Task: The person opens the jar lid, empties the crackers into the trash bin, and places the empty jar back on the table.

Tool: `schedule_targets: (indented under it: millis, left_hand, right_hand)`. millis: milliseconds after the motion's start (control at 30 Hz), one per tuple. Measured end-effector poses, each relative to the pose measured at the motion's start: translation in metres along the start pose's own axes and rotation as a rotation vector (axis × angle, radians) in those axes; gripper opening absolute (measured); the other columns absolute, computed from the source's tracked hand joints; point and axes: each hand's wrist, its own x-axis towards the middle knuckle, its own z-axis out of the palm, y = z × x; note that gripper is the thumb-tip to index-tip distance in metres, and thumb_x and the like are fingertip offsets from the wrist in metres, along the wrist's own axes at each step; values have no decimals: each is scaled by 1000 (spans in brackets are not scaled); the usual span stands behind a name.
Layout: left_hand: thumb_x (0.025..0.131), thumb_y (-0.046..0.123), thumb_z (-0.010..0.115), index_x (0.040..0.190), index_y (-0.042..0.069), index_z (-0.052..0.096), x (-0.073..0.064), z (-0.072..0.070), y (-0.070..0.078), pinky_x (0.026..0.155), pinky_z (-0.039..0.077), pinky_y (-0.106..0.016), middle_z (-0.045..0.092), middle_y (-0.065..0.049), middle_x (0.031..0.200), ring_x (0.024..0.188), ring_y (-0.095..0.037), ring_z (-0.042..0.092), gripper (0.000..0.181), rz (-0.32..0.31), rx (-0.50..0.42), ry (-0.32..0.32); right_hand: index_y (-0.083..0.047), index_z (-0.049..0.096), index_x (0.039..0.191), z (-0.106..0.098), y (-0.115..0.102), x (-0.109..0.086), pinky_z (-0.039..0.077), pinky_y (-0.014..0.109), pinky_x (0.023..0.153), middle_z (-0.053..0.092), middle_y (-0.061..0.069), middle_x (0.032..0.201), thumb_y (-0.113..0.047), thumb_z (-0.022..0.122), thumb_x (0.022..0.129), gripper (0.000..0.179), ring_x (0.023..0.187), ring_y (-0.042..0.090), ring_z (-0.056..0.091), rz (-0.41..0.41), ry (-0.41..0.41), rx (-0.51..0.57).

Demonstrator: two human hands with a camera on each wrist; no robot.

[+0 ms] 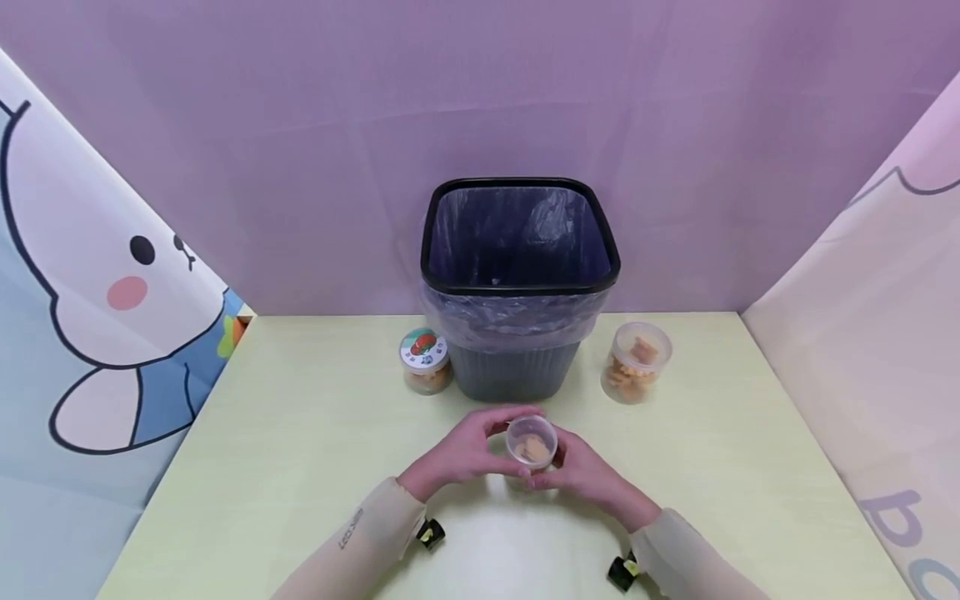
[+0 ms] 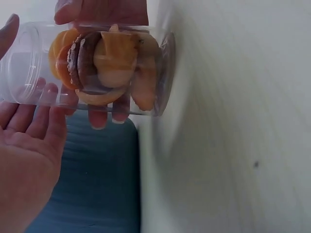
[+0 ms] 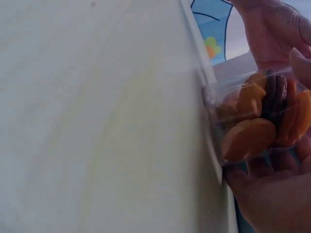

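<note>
A clear plastic jar (image 1: 532, 442) with orange and brown cookies inside stands upright in front of the bin. Both hands hold it, one from each side. My left hand (image 1: 476, 447) curls its fingers around the far side, its thumb on the near side. From the right, my right hand (image 1: 588, 475) grips the jar, its thumb close to the left thumb. In the left wrist view, the cookies (image 2: 114, 60) show through the wall, and the left palm (image 2: 29, 160) lies beside the jar. The right wrist view shows the cookies (image 3: 250, 138) above the right hand (image 3: 272, 204).
A grey bin (image 1: 513, 371) with a black rim and a plastic liner stands at the back middle. Left of it sits a jar with a printed tomato lid (image 1: 423, 350). Another cookie jar (image 1: 633, 371) stands at right. Purple cloth (image 1: 337, 167) hangs behind the pale table (image 1: 300, 433).
</note>
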Motion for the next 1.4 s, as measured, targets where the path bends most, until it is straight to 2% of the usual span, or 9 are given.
schedule_targets:
  millis: [200, 400, 567, 700, 967, 1133, 1200, 1300, 1400]
  left_hand:
    - [72, 8, 89, 138, 16, 61, -2, 8, -3, 108, 39, -35, 63, 11, 133, 126, -12, 54, 72, -25, -45, 73]
    - [72, 10, 90, 137, 14, 62, -3, 7, -2, 108, 39, -38, 64, 9, 131, 126, -12, 55, 71, -22, -40, 105]
    - [72, 10, 90, 136, 16, 63, -3, 9, -1, 108, 39, -38, 65, 10, 130, 125, -12, 56, 70, -29, -39, 126]
    - [72, 9, 90, 137, 13, 62, -4, 12, 0, 107, 40, -39, 65, 8, 130, 124, -13, 57, 71, -35, -53, 153]
    - [75, 10, 88, 140, 7, 57, -11, 26, -4, 108, 38, -49, 62, 0, 135, 129, -16, 53, 72, -5, -56, 274]
    - [76, 11, 88, 140, 4, 56, -15, 37, -3, 108, 39, -48, 61, -2, 137, 130, -20, 52, 72, 31, -41, 370]
    - [76, 13, 88, 141, 5, 56, -16, 40, -2, 108, 39, -46, 61, 0, 137, 130, -20, 52, 73, 28, -36, 393]
    - [76, 14, 88, 142, 7, 55, -18, 41, -2, 109, 39, -44, 59, 3, 138, 131, -18, 51, 74, 19, -30, 396]
    - [77, 15, 87, 144, 12, 53, -19, 37, -2, 110, 37, -43, 57, 6, 141, 134, -17, 48, 75, 9, -23, 363]
  right_hand:
    - [-1, 59, 130, 1, 1, -2, 47, 27, 91, 63, 16, 121, -6, 83, 78, 57, 107, 22, 59, 31, 28, 4]
    - [-5, 62, 127, 5, 0, 1, 49, 28, 88, 66, 9, 117, -10, 86, 76, 57, 104, 20, 62, 59, 72, -6]
    - [-2, 62, 126, 5, 1, 2, 49, 27, 86, 67, 11, 115, -9, 86, 76, 56, 101, 19, 62, 59, 84, -18]
    - [1, 59, 129, 4, 2, 2, 47, 26, 88, 66, 13, 116, -7, 85, 77, 59, 102, 18, 60, 55, 94, -36]
    - [2, 56, 133, 5, 4, 1, 46, 26, 90, 65, 12, 119, -10, 84, 77, 64, 104, 18, 59, 63, 105, -43]
    - [1, 56, 135, 6, 2, 1, 47, 25, 94, 65, 10, 123, -12, 86, 77, 66, 110, 18, 60, 67, 104, -32]
    - [1, 56, 135, 6, 2, 1, 47, 25, 94, 65, 11, 123, -11, 85, 77, 66, 110, 18, 60, 64, 102, -29]
    - [2, 57, 134, 7, 1, 1, 48, 25, 91, 65, 13, 122, -9, 84, 77, 64, 107, 17, 60, 59, 98, -22]
    - [2, 57, 134, 8, 1, 2, 48, 25, 89, 65, 15, 121, -8, 84, 77, 64, 105, 18, 60, 54, 98, -25]
